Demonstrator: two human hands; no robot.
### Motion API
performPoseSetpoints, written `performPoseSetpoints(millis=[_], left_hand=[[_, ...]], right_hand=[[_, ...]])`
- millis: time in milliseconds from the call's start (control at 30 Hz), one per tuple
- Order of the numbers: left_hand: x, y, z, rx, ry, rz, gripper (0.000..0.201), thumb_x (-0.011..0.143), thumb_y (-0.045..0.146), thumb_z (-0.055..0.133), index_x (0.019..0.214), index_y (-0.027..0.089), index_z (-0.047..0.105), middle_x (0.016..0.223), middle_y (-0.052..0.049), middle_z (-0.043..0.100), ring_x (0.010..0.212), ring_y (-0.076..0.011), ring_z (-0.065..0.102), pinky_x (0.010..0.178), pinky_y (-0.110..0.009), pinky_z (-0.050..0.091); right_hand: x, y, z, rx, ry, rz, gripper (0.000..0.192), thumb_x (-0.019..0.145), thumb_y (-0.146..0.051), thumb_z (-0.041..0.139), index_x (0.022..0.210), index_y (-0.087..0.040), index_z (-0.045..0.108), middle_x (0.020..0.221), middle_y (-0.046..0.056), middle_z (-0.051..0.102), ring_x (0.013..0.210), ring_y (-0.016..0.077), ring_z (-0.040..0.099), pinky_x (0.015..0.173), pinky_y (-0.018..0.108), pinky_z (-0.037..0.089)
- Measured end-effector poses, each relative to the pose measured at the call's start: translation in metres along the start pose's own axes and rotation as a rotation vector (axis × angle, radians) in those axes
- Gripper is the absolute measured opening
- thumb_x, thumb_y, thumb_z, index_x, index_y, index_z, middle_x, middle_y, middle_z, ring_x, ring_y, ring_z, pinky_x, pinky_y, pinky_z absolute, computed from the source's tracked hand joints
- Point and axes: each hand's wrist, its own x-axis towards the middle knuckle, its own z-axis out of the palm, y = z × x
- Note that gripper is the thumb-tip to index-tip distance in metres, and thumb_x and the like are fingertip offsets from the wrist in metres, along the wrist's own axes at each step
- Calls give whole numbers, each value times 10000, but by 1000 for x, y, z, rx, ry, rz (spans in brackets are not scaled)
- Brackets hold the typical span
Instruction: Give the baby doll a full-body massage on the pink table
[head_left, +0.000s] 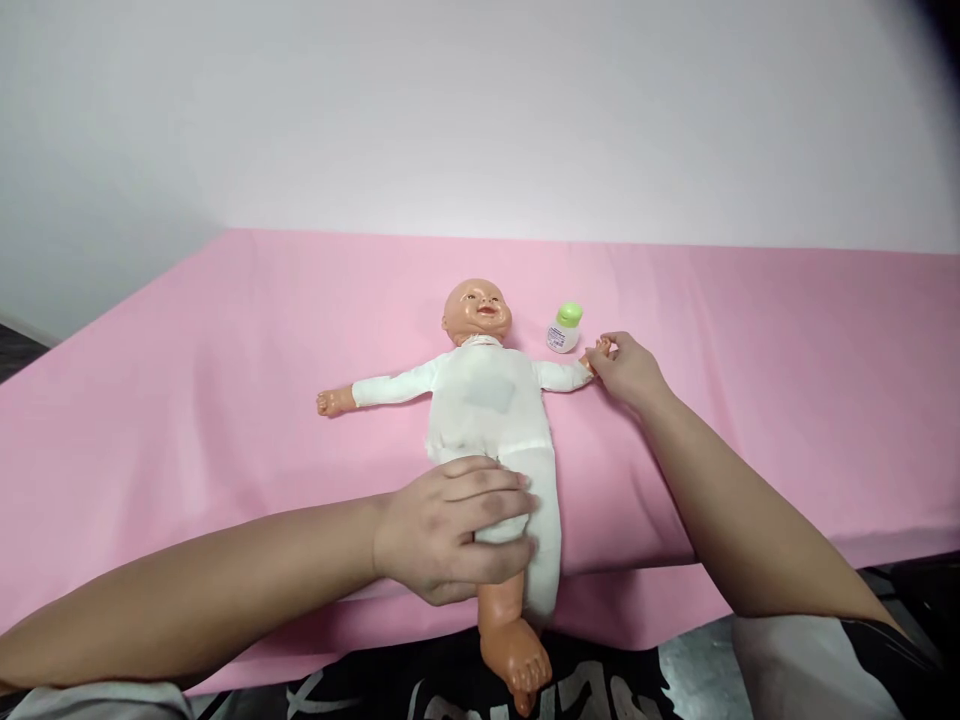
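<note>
Doll point(487, 400) lies face-up on pink sheet point(225, 400), arms spread, one bare foot hanging past the sheet's near edge. Left hand point(450, 530) wraps closed around the doll's thigh, fingers over the white suit. Right hand point(626, 368) pinches the doll's outstretched hand between fingertips. Small bottle with green cap point(565, 328) stands just beside the doll's head, near that pinched hand.

Doll point(487, 400) thigh under left hand point(450, 535).
</note>
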Motion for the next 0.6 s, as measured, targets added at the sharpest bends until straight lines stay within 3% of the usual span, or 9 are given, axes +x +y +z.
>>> performPoseSetpoints(millis=[67,133,233,300,367,467,600], left_hand=[[-1,-2,-1,29,8,-27,309,903,355,683,1200,298,745,1381,-109,748,1379,-327,664,1087,-511,624],[-2,-7,-3,26,43,-79,347,911,355,674,1248,288,722,1448,-130,708,1436,-352,619,1098,-546,617],[-4,-20,-5,-28,150,-186,451,918,385,713,1345,249,662,1558,-195,610,1487,-418,558,1147,-654,558],[-6,-32,-4,-63,227,-281,531,908,414,774,1386,229,635,1578,-223,575,1468,-436,570,1176,-689,516],[-8,-43,-3,-94,282,-399,581,890,418,837,1396,219,632,1547,-227,588,1424,-411,616,1157,-639,550],[-10,-53,0,-141,322,-537,573,873,384,877,1371,209,656,1481,-213,630,1384,-366,659,1097,-532,611],[-11,-55,1,-154,324,-526,570,860,382,887,1356,201,671,1466,-213,637,1386,-364,659,1101,-517,605]], right_hand=[[1,1,-1,-92,-28,9,531,899,-556,716,1288,-195,694,1087,148,791,977,352,741,879,503,583],[-2,-1,-2,-69,14,-10,599,914,-565,710,1379,-191,653,1058,137,798,989,357,745,893,520,584],[-14,-12,2,135,113,-106,689,918,-578,741,1481,-215,577,1048,88,806,959,310,766,897,493,613],[-25,-22,7,259,142,-233,625,928,-571,756,1445,-247,617,1153,80,803,973,279,772,891,458,634],[-36,-32,15,269,137,-394,503,983,-537,716,1412,-280,672,1261,73,786,1019,270,767,908,452,640],[-48,-43,27,99,85,-633,390,1063,-425,626,1424,-301,707,1300,71,783,1125,292,739,1019,506,606],[-55,-50,38,-88,-86,-822,365,1088,-313,579,1423,-296,725,1333,76,774,1233,300,702,1093,515,573]])
